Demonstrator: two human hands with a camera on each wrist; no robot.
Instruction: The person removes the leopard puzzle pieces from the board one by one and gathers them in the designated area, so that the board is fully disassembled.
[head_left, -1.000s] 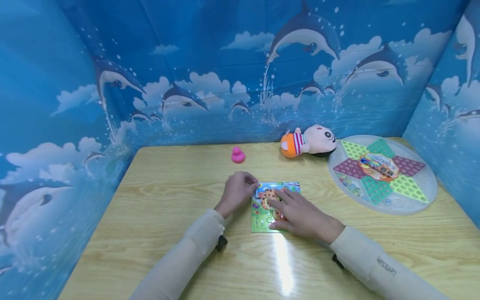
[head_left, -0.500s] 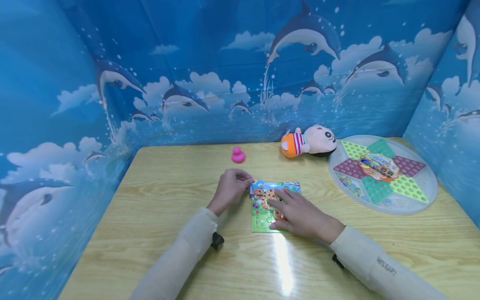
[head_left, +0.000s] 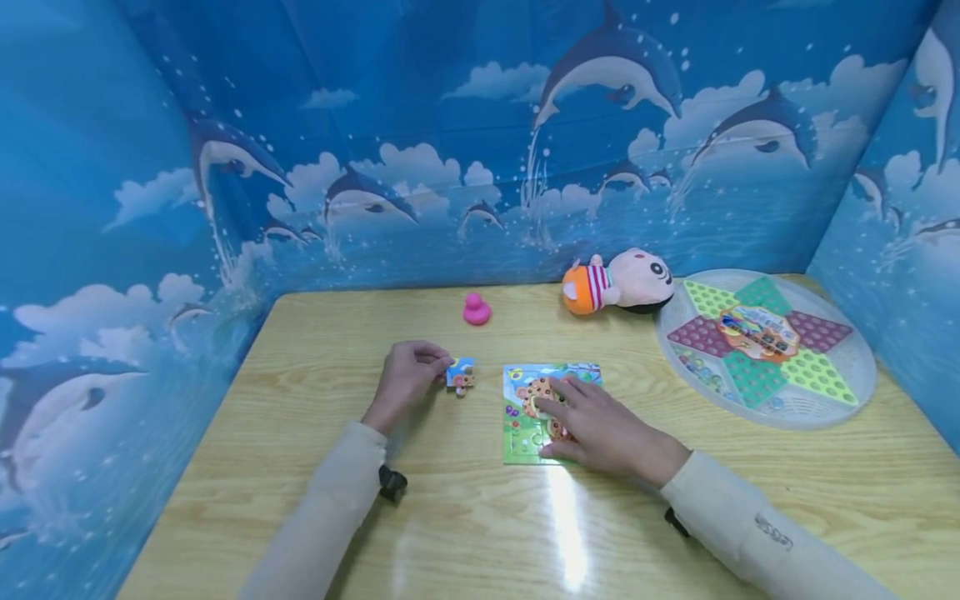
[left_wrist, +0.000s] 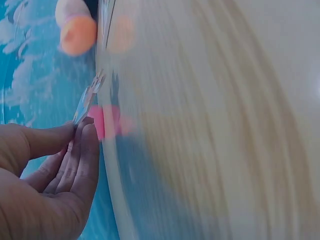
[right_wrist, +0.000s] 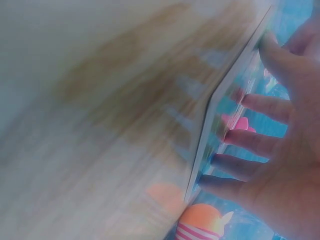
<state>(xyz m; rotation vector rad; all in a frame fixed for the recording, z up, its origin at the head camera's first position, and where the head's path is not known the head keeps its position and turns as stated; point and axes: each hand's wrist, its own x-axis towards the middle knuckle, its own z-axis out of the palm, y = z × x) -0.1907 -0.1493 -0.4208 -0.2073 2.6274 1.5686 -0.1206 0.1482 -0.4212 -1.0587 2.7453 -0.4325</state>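
My left hand [head_left: 411,379] pinches a jigsaw puzzle piece [head_left: 461,377] between thumb and fingers, to the left of the puzzle board [head_left: 517,448]. Blue with part of a spotted animal, the piece shows edge-on in the left wrist view, where the piece [left_wrist: 84,102] sticks out past the fingertips and is held above the table. The square board lies flat and carries a spotted cartoon animal on a green and blue ground. Across its right half rests my right hand [head_left: 600,429], fingers spread. In the right wrist view several fingertips [right_wrist: 226,137] touch the board's top.
A pink rubber duck [head_left: 476,310] stands at the back of the wooden table [head_left: 330,467]. Right of it lies a plush doll [head_left: 618,283] in orange and stripes. A round Chinese checkers board [head_left: 765,350] takes up the back right. Dolphin-printed curtains [head_left: 420,167] enclose the table.
My left hand has drawn the puzzle piece off the board's upper left corner and carried it left. The right hand has stayed in place on the board.
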